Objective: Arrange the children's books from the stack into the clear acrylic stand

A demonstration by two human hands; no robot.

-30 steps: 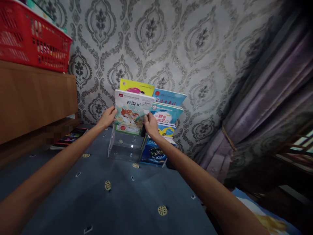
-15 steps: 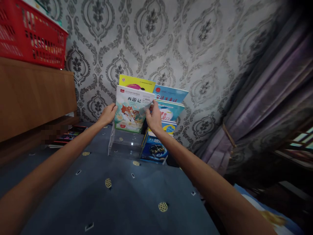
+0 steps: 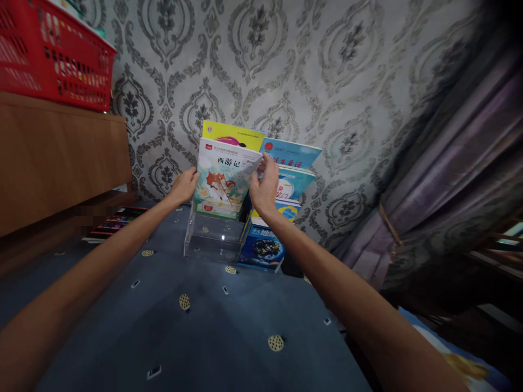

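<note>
A white-topped storybook with an illustrated cover stands in the left part of a clear acrylic book rack. My left hand has its fingers closed on the book's left edge. At the opposite edge, my right hand holds near the upper corner, thumb low and fingers raised. Behind this book shows a yellow book. The rack's right part carries a light blue book, a teal book, a yellow-and-blue book and a dark blue book in front.
The rack stands on a blue patterned cloth against a wallpapered wall. A red basket sits on a wooden cabinet at left. Dark-covered books lie beside it. A purple curtain hangs at right.
The view has shifted slightly. My right hand's fingers have risen toward the book's upper right corner. The left hand stays at the left edge, and the book remains in the rack.
</note>
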